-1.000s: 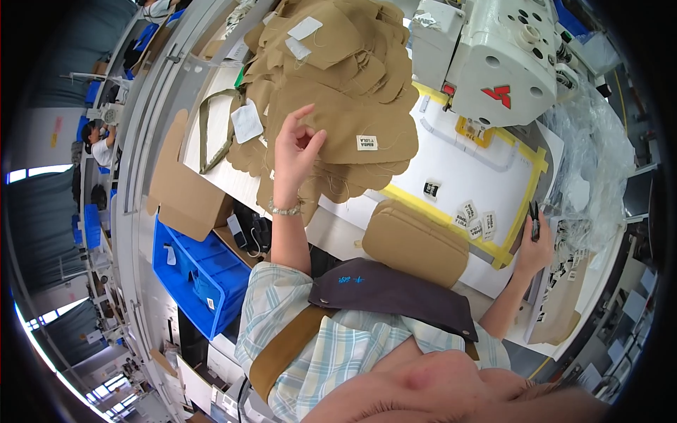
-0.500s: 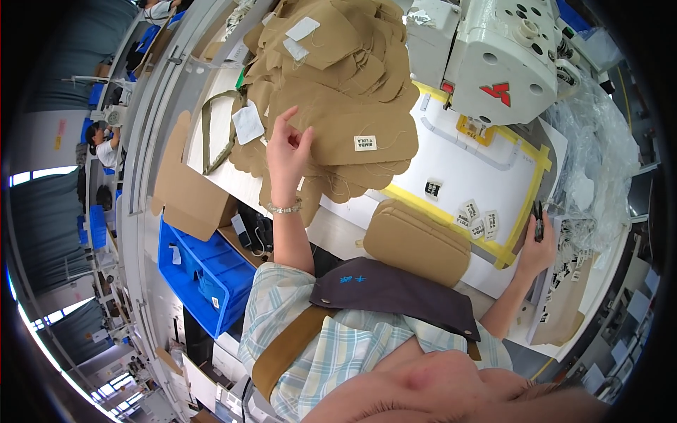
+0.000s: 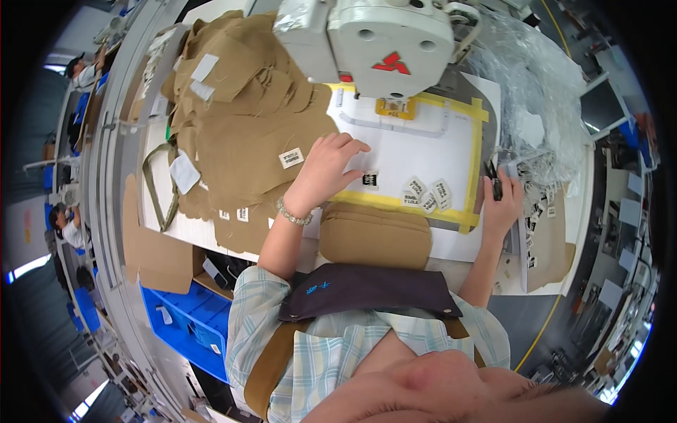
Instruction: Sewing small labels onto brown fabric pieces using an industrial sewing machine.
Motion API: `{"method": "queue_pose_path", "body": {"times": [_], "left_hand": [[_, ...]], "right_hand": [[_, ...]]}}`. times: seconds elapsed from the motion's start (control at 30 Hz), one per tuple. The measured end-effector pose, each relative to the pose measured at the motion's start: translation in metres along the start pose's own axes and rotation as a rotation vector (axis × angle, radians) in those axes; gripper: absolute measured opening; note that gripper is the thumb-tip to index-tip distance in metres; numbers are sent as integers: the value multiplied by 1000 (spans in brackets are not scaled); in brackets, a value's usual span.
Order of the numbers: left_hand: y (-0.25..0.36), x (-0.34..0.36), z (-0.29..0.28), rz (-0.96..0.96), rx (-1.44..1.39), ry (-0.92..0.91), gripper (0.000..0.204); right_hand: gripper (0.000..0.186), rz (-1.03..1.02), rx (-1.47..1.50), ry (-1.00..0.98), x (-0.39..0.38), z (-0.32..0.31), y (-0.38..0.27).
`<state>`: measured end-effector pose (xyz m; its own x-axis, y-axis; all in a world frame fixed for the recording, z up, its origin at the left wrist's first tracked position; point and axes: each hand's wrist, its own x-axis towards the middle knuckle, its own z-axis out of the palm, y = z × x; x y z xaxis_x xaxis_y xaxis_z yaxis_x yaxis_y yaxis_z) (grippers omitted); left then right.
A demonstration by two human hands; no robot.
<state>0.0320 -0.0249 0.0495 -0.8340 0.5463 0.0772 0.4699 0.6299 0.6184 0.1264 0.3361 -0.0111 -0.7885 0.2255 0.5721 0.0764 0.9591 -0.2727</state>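
Observation:
My left hand (image 3: 328, 169) hovers over the left part of a white template sheet edged in yellow tape (image 3: 398, 144), its curved fingers apart and empty, beside a small black label (image 3: 370, 179). My right hand (image 3: 501, 204) grips black thread snips (image 3: 494, 185) at the sheet's right edge. Several white labels (image 3: 416, 189) lie on the sheet's lower part. A large pile of tan fabric pieces (image 3: 240, 141), with a few labels on it, fills the left of the table. A tan fabric stack (image 3: 374, 243) sits just in front of the sheet.
A white sewing machine (image 3: 381, 35) overhangs the sheet's back. Crumpled clear plastic (image 3: 529, 84) and a tray of labels (image 3: 543, 254) are at the right. A blue bin (image 3: 169, 317), a cardboard box (image 3: 155, 254) and an olive strap (image 3: 155, 190) are at the left. Two other people (image 3: 67, 225) work at far left.
The whole view has shifted and turned, with the machine more central. My left hand has moved from over the fabric pile onto the white sheet. My right hand still holds the snips.

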Motion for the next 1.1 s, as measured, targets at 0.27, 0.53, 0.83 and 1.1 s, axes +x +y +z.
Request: {"method": "queue_pose_path", "body": {"times": [0.27,0.53,0.83,1.1], "left_hand": [[12,7,14,58,-31,-122,39],[5,-9,13,-2,-89,-96,37],[-3,-5,26,-7,-328,-144,32],[2,10,31,32,-318,-197,28]], "right_hand": [[35,-22,223,-364,14,-18,-48],[19,-55,238,-383,14,-9,-43],[14,-258,138,79,51,-21,-22],[21,74,163,-252,149,8,136]]}}
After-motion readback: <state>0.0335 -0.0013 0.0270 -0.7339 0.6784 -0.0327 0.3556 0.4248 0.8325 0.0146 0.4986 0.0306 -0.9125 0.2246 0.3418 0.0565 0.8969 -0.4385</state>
